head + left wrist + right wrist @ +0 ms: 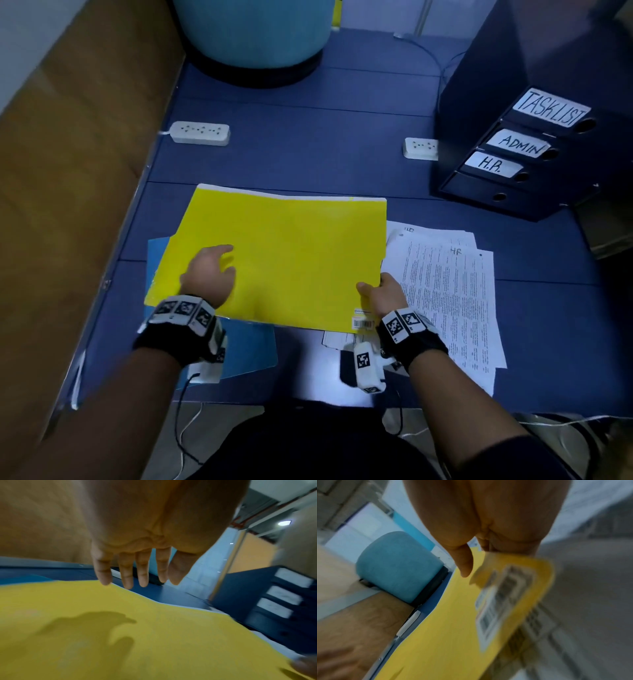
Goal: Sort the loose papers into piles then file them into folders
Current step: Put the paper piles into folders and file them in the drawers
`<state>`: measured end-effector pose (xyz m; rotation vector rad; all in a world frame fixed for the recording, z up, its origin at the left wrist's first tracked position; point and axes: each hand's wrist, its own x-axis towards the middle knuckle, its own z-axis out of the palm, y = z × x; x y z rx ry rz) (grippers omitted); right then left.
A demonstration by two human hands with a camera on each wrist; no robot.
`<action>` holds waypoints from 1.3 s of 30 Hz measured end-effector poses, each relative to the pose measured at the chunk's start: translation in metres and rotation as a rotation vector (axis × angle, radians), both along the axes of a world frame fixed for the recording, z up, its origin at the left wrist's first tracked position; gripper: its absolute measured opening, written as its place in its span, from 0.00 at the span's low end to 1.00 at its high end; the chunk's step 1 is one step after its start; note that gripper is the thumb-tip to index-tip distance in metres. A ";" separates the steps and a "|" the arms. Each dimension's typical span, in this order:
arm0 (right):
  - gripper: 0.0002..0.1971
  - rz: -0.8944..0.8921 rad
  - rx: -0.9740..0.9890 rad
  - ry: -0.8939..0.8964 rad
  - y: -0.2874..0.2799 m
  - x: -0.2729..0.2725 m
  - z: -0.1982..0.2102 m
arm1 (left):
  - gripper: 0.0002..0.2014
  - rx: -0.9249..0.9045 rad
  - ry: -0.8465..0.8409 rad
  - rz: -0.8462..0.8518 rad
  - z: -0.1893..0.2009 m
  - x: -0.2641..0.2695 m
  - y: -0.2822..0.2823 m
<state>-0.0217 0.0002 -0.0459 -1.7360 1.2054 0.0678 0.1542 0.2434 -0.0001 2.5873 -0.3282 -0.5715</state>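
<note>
- One yellow folder (284,253) lies across the middle of the blue desk (308,161), white paper showing along its far edge
- One blue folder (246,349) sits beneath it, sticking out at the near left
- Two hands: the left hand (209,274) hovers over the yellow cover with fingers (126,574) spread and relaxed, holding nothing; the right hand (382,294) pinches the folder's near right edge beside the barcode sticker (362,322)
- One loose spread of printed papers (448,294) marked HR lies just right of the folder
- Two white power strips (200,133) lie farther back, with bare desk between them
- Four stacked binders (513,161) stand far right, three labelled TASKLIST, ADMIN, H.R
</note>
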 end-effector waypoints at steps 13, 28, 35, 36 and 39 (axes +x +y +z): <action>0.35 -0.414 -0.268 0.355 -0.100 -0.130 0.039 | 0.27 -0.069 0.176 -0.569 -0.023 -0.102 -0.157; 0.27 -0.133 0.020 0.168 -0.103 -0.083 0.024 | 0.37 0.015 0.199 -0.436 -0.059 -0.112 -0.163; 0.33 -0.088 0.239 0.045 -0.114 -0.085 0.036 | 0.34 -0.058 0.212 -0.378 -0.055 -0.113 -0.166; 0.29 -0.080 0.217 0.001 -0.115 -0.088 0.040 | 0.34 -0.056 0.214 -0.375 -0.055 -0.113 -0.167; 0.13 -0.061 0.075 -0.104 -0.123 -0.101 0.057 | 0.33 -0.030 0.221 -0.374 -0.056 -0.113 -0.168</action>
